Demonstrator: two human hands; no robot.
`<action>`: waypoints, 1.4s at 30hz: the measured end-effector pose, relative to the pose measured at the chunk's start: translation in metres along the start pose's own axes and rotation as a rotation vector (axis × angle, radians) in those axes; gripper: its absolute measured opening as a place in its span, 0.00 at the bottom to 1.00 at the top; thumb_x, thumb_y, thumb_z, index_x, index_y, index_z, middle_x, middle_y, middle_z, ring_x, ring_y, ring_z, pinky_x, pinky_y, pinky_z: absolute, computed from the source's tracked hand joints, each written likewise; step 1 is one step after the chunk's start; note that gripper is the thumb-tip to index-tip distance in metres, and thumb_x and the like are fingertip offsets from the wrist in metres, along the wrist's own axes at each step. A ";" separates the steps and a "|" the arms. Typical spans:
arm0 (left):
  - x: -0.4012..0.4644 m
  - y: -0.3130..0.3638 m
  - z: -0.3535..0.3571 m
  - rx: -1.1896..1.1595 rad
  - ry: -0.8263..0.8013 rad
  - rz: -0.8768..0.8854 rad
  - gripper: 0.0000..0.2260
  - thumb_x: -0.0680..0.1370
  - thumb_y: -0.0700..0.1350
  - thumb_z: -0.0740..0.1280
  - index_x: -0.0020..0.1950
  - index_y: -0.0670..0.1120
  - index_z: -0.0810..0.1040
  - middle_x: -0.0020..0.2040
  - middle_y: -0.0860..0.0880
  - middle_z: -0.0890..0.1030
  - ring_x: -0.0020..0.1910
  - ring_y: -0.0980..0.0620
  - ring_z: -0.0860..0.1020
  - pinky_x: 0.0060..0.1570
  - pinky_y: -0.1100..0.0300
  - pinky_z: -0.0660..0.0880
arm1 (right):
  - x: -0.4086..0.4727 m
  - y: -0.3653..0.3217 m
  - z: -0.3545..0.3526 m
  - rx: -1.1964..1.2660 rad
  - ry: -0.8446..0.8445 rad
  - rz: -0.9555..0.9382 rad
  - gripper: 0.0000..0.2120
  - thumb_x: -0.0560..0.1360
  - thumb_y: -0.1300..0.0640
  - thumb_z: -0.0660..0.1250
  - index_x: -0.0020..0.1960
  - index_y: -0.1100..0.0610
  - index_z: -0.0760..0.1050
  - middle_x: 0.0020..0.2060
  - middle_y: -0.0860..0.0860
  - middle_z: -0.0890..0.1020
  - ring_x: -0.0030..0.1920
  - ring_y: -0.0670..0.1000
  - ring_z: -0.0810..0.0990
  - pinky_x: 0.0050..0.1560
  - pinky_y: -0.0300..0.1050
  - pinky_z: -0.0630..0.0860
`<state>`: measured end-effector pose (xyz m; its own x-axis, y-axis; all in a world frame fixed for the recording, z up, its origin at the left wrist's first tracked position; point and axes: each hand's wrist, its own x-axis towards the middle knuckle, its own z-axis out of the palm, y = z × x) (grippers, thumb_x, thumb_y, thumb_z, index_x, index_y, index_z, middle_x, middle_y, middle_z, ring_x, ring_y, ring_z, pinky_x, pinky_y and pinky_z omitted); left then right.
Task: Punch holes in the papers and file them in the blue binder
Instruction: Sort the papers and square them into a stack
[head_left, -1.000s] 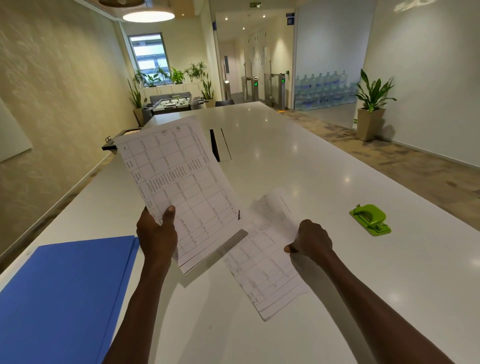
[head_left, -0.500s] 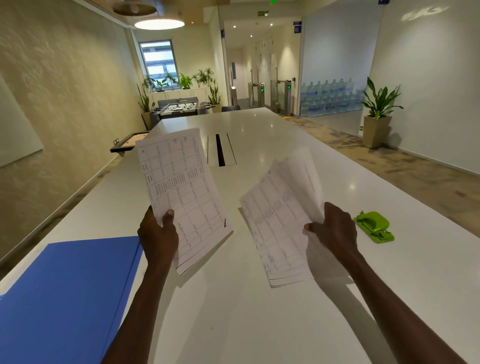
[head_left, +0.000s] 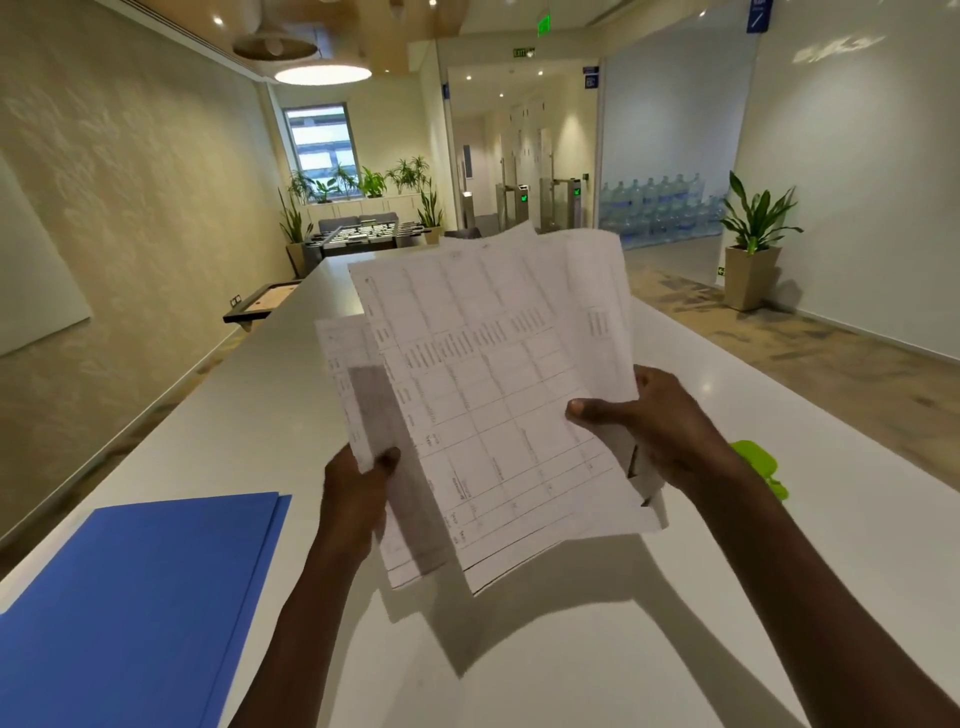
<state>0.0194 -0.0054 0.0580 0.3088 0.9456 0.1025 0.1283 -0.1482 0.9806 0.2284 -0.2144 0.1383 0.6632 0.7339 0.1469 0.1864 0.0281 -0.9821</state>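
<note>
Gathering the sheets above the table

Head view: I am pinching one set of papers (head_left: 358, 415) in my left hand (head_left: 358, 493) and overlapping a second set (head_left: 493, 395) gripped in my right hand (head_left: 654, 431), both held up over the table (head_left: 571, 665). The edges are sitting askew, so punching them like this would likely misalign the holes. The binder (head_left: 130, 613) is lying closed at my left, contents hidden; the punch (head_left: 758, 462) is peeking out behind my right wrist.

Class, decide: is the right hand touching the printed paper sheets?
Touching. The head view shows the right hand with its thumb pressed on the front of the printed paper sheets, gripping their right edge.
</note>
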 end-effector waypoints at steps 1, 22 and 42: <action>-0.003 0.003 0.003 -0.027 -0.051 -0.010 0.10 0.78 0.39 0.67 0.59 0.41 0.77 0.47 0.44 0.82 0.40 0.49 0.80 0.33 0.62 0.77 | 0.003 0.005 0.005 0.005 0.000 0.013 0.17 0.61 0.57 0.80 0.48 0.50 0.79 0.42 0.46 0.85 0.38 0.42 0.84 0.35 0.34 0.78; -0.025 0.038 0.026 -0.212 -0.177 0.170 0.18 0.76 0.55 0.65 0.64 0.51 0.75 0.62 0.44 0.80 0.62 0.42 0.78 0.61 0.46 0.75 | 0.028 0.062 0.041 -0.070 0.281 -0.167 0.20 0.66 0.54 0.77 0.56 0.55 0.78 0.48 0.47 0.82 0.46 0.51 0.82 0.43 0.44 0.81; -0.017 0.027 0.039 -0.150 -0.129 0.206 0.16 0.74 0.49 0.72 0.60 0.48 0.79 0.54 0.52 0.84 0.52 0.52 0.83 0.52 0.49 0.81 | 0.022 0.080 0.036 0.083 0.133 -0.144 0.18 0.69 0.57 0.75 0.58 0.53 0.76 0.50 0.45 0.83 0.48 0.45 0.83 0.42 0.38 0.80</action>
<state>0.0542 -0.0371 0.0765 0.4326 0.8540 0.2892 -0.0875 -0.2795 0.9561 0.2320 -0.1714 0.0586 0.7247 0.6227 0.2950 0.2292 0.1860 -0.9555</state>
